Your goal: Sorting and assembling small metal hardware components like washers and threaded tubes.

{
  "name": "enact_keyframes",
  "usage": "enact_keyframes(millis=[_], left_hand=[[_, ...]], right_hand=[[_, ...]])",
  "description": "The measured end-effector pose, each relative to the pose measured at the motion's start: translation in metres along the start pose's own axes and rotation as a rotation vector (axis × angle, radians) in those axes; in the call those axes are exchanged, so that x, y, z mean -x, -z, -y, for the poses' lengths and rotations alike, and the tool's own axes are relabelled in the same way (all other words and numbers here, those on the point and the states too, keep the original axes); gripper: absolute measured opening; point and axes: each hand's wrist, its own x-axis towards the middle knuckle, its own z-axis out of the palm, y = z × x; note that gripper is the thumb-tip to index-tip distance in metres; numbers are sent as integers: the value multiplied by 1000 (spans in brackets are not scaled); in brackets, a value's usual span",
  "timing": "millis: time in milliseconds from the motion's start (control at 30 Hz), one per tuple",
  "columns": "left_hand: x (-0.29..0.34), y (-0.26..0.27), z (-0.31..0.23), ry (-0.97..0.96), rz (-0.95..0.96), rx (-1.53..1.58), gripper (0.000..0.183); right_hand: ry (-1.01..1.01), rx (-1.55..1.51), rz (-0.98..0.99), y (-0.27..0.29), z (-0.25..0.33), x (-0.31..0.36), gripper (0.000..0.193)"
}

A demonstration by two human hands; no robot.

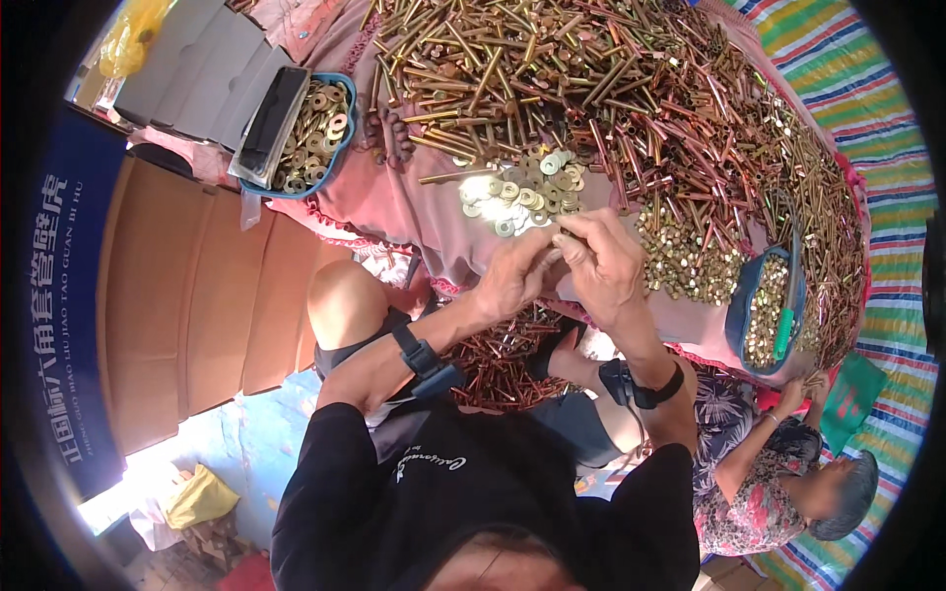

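My left hand [518, 268] and my right hand [606, 264] meet over the near edge of the pink-covered table [443, 222]. The fingers of both are pinched together, and whatever small thing sits between them is too hidden to name. Just beyond my fingertips lies a loose pile of flat round washers [532, 193], bright in the sun. A large heap of long brass-coloured bolts [512, 69] spreads behind the washers, with reddish sleeve-like tubes and bolts [680, 148] farther right. Small golden nuts [685, 258] lie scattered to the right of my right hand.
At the left, a blue basket [352, 118] holds more washers beside stacked cardboard boxes [158, 305]. A second blue basket [739, 325] with nuts and a green-handled item [784, 333] stands at the right. Another person [769, 483] works there. More bolts [503, 369] lie below, between my legs.
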Motion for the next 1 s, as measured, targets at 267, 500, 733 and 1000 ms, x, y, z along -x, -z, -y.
enact_keyframes(millis=[267,500,733,1000], left_hand=[[7,1,-5,14,-6,-32,23],[3,1,-7,-1,-12,2,37],[0,-1,-4,35,-9,65,38],[3,-1,-2,10,16,60,32]], right_hand=[[-142,6,-34,-2,6,10,22],[11,101,-29,4,11,2,17],[-85,-15,53,4,11,1,19],[-82,32,-24,1,17,4,18]])
